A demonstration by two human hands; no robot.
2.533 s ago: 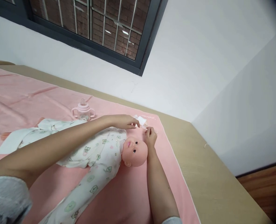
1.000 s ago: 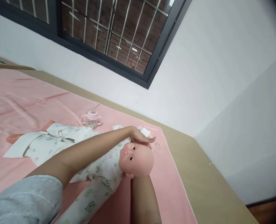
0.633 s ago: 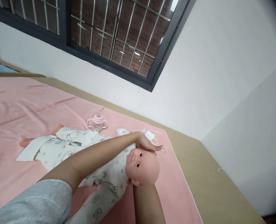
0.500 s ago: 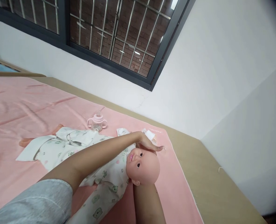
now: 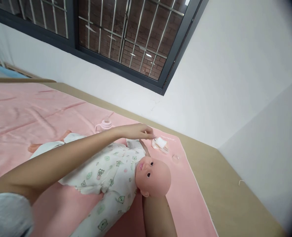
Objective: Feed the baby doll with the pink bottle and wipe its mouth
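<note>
In the head view, the pink bottle [image 5: 106, 124] stands just beyond the doll [image 5: 122, 164], which lies with its head over my right forearm. My left hand [image 5: 141, 131] is past the doll's shoulder, fingers narrow; their grip, like my mostly hidden right hand's [image 5: 145, 148], I cannot tell. Head support looks done; the white pad [image 5: 160, 142] beyond the doll's head seems not yet taken up.

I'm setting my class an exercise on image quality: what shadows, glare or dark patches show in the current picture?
Head view: small white glints, probably reflections, in the dark-framed, barred glass window; head view: blackness at the upper and lower right corners; head view: soft shadow on the pink fabric blanket beside the bald plastic baby doll in printed white clothes.
</note>
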